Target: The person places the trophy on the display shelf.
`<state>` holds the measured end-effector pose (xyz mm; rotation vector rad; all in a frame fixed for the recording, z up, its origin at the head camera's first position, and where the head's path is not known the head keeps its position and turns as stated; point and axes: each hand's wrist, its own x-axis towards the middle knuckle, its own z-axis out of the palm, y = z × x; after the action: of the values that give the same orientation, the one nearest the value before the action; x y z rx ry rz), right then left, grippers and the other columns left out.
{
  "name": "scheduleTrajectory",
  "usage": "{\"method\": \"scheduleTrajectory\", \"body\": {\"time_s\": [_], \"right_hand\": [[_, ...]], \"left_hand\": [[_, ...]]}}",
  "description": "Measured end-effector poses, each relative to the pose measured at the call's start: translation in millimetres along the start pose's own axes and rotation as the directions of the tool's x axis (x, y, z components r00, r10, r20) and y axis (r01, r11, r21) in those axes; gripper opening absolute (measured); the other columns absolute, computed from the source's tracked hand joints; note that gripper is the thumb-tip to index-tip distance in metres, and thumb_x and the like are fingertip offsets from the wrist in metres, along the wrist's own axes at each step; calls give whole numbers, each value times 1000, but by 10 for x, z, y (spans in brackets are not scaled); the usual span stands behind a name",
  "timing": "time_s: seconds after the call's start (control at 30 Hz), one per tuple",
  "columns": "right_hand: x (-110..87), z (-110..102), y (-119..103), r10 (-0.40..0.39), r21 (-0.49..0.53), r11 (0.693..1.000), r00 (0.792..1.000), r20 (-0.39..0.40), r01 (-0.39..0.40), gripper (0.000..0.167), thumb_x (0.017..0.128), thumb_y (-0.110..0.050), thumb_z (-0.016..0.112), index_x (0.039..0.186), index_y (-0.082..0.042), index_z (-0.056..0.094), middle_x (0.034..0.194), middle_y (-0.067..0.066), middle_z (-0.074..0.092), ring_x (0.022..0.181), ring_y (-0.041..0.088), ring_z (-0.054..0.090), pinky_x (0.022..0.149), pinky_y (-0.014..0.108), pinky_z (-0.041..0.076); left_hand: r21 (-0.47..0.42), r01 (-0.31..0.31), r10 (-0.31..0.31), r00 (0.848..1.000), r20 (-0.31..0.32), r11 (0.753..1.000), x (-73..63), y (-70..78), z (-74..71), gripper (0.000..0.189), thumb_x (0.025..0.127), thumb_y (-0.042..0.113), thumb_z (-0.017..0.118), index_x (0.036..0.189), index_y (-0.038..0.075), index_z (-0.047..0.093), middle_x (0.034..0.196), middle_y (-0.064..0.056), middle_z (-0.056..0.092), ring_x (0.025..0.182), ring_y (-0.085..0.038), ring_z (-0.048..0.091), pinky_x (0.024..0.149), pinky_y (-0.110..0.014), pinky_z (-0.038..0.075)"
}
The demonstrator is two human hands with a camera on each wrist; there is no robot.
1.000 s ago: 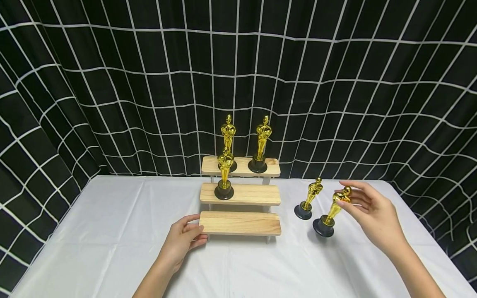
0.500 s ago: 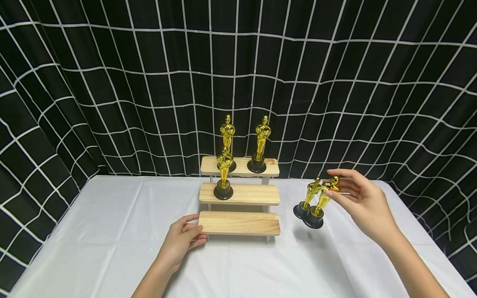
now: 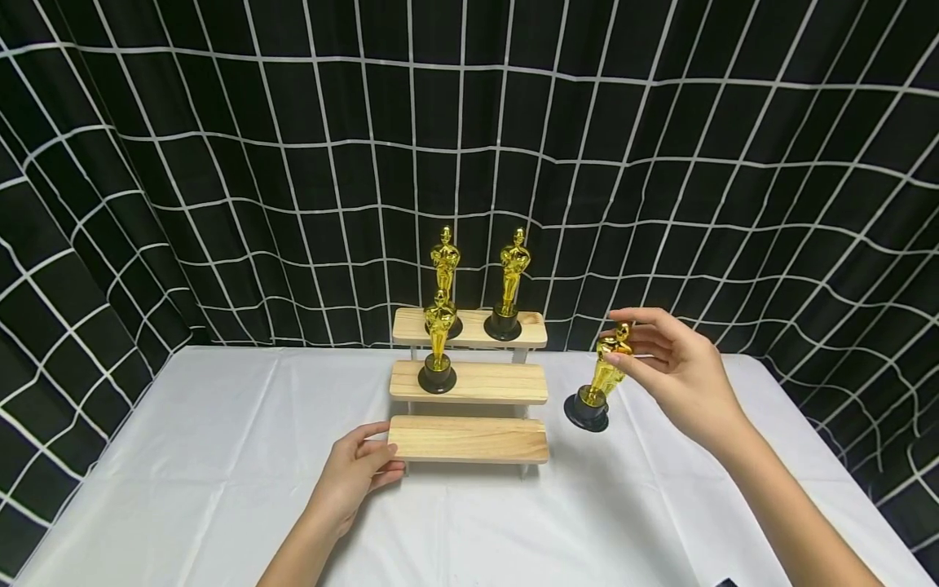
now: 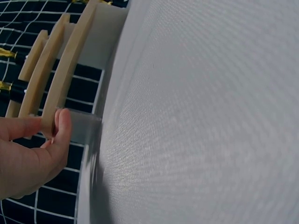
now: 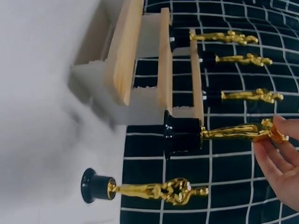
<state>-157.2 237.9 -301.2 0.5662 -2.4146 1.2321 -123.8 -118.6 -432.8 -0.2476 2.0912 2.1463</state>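
My left hand (image 3: 352, 477) pinches the left end of the lowest board of a three-tier wooden display stand (image 3: 469, 440), thumb on top and fingers beneath, as the left wrist view confirms. In my right hand (image 3: 682, 375), a gold statuette trophy (image 5: 233, 131) with a black round base is gripped by its head and upper body. It leans, base toward the stand, off the stand's right side. A second trophy (image 5: 163, 190) stands on the table behind it, mostly hidden in the head view. Two trophies, one left (image 3: 445, 257) and one right (image 3: 515, 265), stand upright on the top board.
Another trophy (image 3: 438, 334) stands on the left part of the middle board. A white cloth (image 3: 220, 456) covers the table. Behind hangs a black curtain (image 3: 308, 187) with a white grid. A small dark object (image 3: 726, 583) shows at the bottom edge.
My right hand has carried its trophy left and away from me, toward the stand, so it now overlaps the standing trophy. My left hand keeps its hold on the lowest board.
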Motion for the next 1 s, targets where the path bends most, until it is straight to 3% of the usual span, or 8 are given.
{"method": "scheduleTrajectory", "body": {"time_s": [0.3, 0.53, 0.8, 1.0], "right_hand": [[143, 105, -139, -3, 25, 1000, 1000, 18, 3, 45, 91, 8, 78, 133, 1, 65, 112, 22, 74, 93, -7, 67, 85, 6, 59], [236, 203, -202, -9, 67, 998, 1000, 19, 8, 45, 91, 9, 77, 133, 1, 65, 113, 23, 74, 92, -4, 67, 85, 7, 59], [358, 320, -253, -8, 78, 997, 999, 33, 5, 44, 93, 7, 77, 134, -1, 65, 115, 21, 74, 94, -3, 67, 87, 8, 59], [442, 422, -248, 20, 84, 996, 999, 47, -24, 43, 94, 5, 76, 135, -3, 65, 115, 20, 74, 93, -1, 67, 87, 9, 59]], "left_hand": [[40, -19, 19, 1000, -4, 999, -2, 5, -3, 45, 103, -6, 56, 146, -14, 47, 107, -22, 69, 83, -18, 72, 79, -25, 68], [139, -65, 68, 997, -21, 988, -3, 2, -2, 43, 102, -4, 59, 144, -14, 51, 109, -24, 70, 83, -18, 72, 76, -25, 68], [340, -137, 155, 987, -27, 930, -14, 14, -4, 41, 101, 0, 63, 139, -14, 56, 103, -19, 68, 81, -20, 72, 74, -30, 69], [415, -168, 193, 981, -18, 894, -25, 15, 9, 40, 101, 1, 63, 137, -14, 57, 102, -20, 69, 79, -23, 74, 71, -32, 69]]}}
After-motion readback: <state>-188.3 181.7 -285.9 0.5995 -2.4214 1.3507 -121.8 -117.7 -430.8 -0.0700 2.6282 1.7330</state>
